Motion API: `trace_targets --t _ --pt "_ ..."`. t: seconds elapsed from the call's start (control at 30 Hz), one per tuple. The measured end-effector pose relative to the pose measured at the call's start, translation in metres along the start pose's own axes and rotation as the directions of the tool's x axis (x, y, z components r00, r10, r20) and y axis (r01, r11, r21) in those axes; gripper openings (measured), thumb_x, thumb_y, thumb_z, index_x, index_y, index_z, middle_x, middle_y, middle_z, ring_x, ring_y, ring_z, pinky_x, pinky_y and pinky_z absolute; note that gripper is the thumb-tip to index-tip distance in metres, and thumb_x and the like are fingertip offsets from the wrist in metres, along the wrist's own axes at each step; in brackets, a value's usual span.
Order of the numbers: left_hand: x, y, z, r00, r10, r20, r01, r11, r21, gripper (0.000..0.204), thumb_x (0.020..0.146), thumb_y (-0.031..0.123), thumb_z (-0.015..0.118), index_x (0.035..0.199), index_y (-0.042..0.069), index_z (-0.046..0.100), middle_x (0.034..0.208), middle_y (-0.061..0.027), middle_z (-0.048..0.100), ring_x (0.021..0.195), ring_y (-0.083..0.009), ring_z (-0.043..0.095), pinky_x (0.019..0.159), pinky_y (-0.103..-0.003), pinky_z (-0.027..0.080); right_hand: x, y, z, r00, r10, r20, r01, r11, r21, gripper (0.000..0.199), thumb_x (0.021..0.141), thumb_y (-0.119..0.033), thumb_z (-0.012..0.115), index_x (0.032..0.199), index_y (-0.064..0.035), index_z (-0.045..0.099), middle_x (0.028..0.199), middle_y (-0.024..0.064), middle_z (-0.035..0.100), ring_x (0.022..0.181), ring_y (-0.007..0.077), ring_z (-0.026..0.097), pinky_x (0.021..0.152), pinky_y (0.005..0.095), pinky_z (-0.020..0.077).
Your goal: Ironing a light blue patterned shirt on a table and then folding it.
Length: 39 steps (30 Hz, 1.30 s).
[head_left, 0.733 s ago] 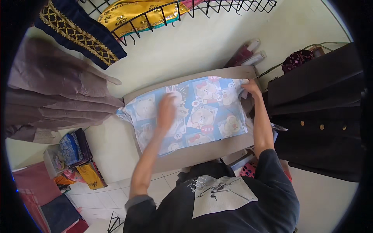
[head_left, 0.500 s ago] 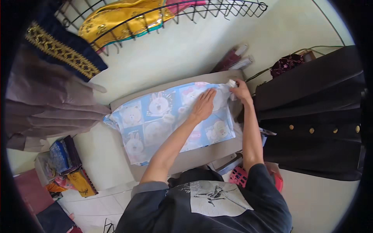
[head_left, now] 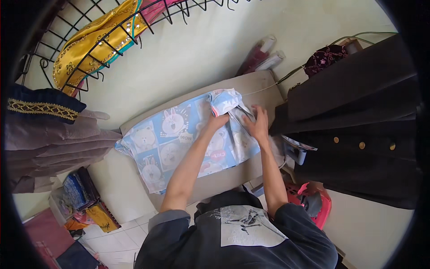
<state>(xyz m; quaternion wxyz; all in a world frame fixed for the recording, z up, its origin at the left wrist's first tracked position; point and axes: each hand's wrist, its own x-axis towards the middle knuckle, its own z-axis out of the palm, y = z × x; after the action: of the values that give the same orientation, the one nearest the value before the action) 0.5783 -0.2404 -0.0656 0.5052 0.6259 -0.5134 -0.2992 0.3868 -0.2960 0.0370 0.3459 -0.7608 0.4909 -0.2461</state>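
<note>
A blue-and-white pillowcase (head_left: 172, 148) printed with cartoon rabbits and bears lies over the padded grey-beige board (head_left: 159, 106). Its right end is lifted and folded back to the left, standing up in a loose bunch. My left hand (head_left: 218, 121) grips that bunched fold, with its fingertips hidden under the cloth. Just right of the fold, my right hand (head_left: 258, 125) is open, thumb and fingers apart, close against the slanting edge of the cloth. The pillowcase's left corner hangs a little past the board's left end.
Dark garments with gold buttons (head_left: 362, 145) hang at the right, close to the board. Sheer mauve cloth (head_left: 58, 139) hangs at the left. Above is a black wire rack (head_left: 103, 40) holding yellow fabric. A red basket (head_left: 323, 208) stands below right, and folded textiles (head_left: 83, 190) lie lower left.
The pillowcase's right end has been raised and folded leftward, baring the board there. My left hand went from lying flat to gripping the fold; my right hand came down and inward, letting go of the corner.
</note>
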Motion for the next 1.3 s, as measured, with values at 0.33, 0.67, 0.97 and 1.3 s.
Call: trace_targets --t 0.33,0.67,0.97,1.3 --pt "0.012 0.038 -0.018 0.911 -0.174 0.375 0.205 0.978 -0.045 0.051 0.079 0.011 0.066 0.129 0.003 0.058 0.124 -0.0164 0.064 0.116 -0.0295 0.058 0.102 -0.039 0.045 -0.082 -0.009 -0.027 0.993 0.110 -0.038 -0.116 0.953 -0.279 0.051 0.080 -0.020 0.080 0.123 -0.0069 0.057 0.115 0.0228 0.053 0.107 0.0411 0.054 0.091 0.0485 0.0461" --pt "0.034 0.029 0.007 0.935 -0.229 0.270 0.209 0.973 0.101 0.028 0.085 0.016 0.069 0.108 0.000 0.064 0.088 -0.0077 0.068 0.082 -0.0195 0.064 0.075 -0.037 0.052 -0.127 0.025 -0.043 0.981 0.152 -0.118 -0.169 0.974 -0.150 0.024 0.081 -0.017 0.078 0.093 -0.0014 0.063 0.095 0.0147 0.056 0.093 0.0305 0.057 0.083 0.0411 0.0460" --pt "0.050 0.058 0.014 0.903 -0.424 0.068 0.361 0.836 0.414 0.043 0.070 0.022 0.084 0.105 0.003 0.069 0.101 -0.0192 0.072 0.093 -0.0396 0.069 0.079 -0.045 0.058 -0.140 0.042 -0.042 0.936 0.345 -0.068 -0.349 0.935 -0.059 0.020 0.084 -0.011 0.073 0.093 -0.0010 0.059 0.076 0.0113 0.063 0.063 0.0206 0.061 0.061 0.0352 0.0491" --pt "0.060 0.084 -0.001 0.712 -0.698 0.071 0.631 0.592 -0.501 0.027 0.077 0.017 0.081 0.094 0.002 0.066 0.073 -0.0067 0.068 0.064 -0.0195 0.068 0.062 -0.033 0.060 -0.098 -0.011 -0.062 0.984 0.178 0.018 -0.162 0.932 -0.324 0.045 0.081 -0.007 0.072 0.122 -0.0019 0.053 0.120 0.0230 0.057 0.106 0.0414 0.060 0.088 0.0491 0.0491"
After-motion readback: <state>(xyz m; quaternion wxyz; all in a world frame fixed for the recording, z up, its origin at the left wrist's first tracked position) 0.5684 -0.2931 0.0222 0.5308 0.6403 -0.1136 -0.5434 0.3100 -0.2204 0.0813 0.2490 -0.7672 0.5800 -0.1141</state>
